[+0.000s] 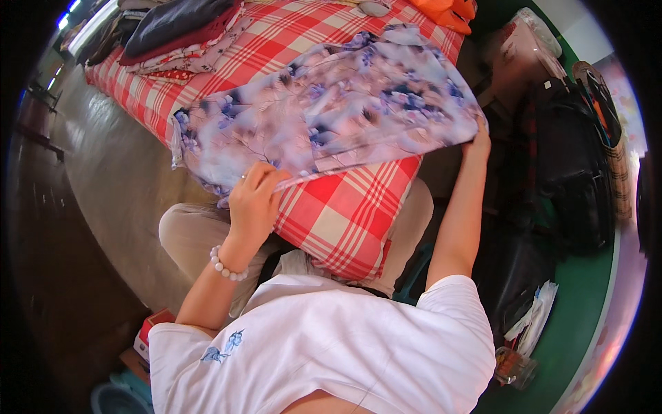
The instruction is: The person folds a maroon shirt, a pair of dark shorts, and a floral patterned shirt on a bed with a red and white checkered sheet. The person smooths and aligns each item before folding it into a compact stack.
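A purple and pink floral cloth garment point(358, 103) is spread across a surface with a red and white checked cover point(331, 221). My left hand point(254, 200), with a ring and a beaded bracelet point(227, 264) at the wrist, pinches the near edge of the garment left of the middle. At the right end, my right hand point(479, 138) grips the garment's corner; its fingertips are partly hidden by the fabric. Between my two hands the near edge runs fairly straight. The garment's left end hangs over the side of the cover.
A stack of folded clothes point(183, 34) lies at the far left of the cover. An orange bag point(448, 12) is at the far right. Black bags point(572, 165) stand along the right wall. By my lower left are a red box point(153, 328) and a blue basin point(121, 397).
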A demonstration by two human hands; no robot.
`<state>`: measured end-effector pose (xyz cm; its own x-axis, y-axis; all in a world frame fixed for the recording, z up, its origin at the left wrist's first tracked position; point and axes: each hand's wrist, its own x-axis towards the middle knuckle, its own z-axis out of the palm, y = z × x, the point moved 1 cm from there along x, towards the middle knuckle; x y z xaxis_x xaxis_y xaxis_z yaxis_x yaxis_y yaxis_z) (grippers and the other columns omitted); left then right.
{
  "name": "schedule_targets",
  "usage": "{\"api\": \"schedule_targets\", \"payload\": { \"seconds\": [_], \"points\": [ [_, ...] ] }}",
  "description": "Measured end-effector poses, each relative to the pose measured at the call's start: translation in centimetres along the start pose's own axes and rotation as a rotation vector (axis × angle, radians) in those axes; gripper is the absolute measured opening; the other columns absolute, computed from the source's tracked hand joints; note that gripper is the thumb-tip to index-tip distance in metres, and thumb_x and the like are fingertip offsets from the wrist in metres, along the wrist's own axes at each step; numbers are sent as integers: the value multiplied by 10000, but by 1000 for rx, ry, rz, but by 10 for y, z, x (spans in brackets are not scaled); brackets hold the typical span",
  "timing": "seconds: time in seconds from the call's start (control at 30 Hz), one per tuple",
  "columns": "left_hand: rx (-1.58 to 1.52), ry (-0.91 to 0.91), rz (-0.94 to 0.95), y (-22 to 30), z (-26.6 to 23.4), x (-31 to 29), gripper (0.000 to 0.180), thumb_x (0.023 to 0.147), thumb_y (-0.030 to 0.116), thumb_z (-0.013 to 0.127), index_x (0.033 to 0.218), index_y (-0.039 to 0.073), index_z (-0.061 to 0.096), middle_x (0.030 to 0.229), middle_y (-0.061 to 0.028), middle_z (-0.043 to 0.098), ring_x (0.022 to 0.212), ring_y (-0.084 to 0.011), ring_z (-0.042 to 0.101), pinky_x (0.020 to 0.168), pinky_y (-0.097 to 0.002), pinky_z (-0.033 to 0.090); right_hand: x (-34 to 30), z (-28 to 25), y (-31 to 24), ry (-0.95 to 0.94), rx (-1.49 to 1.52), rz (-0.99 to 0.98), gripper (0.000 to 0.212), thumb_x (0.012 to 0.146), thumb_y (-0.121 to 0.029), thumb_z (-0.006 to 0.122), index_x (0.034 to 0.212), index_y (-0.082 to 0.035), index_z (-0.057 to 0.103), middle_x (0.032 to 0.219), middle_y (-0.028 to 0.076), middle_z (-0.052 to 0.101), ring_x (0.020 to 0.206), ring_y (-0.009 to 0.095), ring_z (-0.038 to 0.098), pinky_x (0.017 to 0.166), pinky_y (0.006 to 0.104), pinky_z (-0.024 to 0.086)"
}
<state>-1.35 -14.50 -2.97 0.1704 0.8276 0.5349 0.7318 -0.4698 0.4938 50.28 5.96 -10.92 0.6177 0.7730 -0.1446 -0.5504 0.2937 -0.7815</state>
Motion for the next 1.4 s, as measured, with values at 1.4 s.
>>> {"api": "schedule_targets", "payload": {
  "seconds": [1.4],
  "points": [
    [-26, -315, -299, -82, 103, 218, 326, 841, 233, 679, 1095, 32, 646, 986, -168, 695, 927, -332, 663, 793, -416, 513, 22, 171, 74, -875, -1616, -1219, 415, 746, -5, 588, 1155, -78, 595, 1063, 103, 633, 1006, 296, 609, 844, 412, 472]
  ]
}}
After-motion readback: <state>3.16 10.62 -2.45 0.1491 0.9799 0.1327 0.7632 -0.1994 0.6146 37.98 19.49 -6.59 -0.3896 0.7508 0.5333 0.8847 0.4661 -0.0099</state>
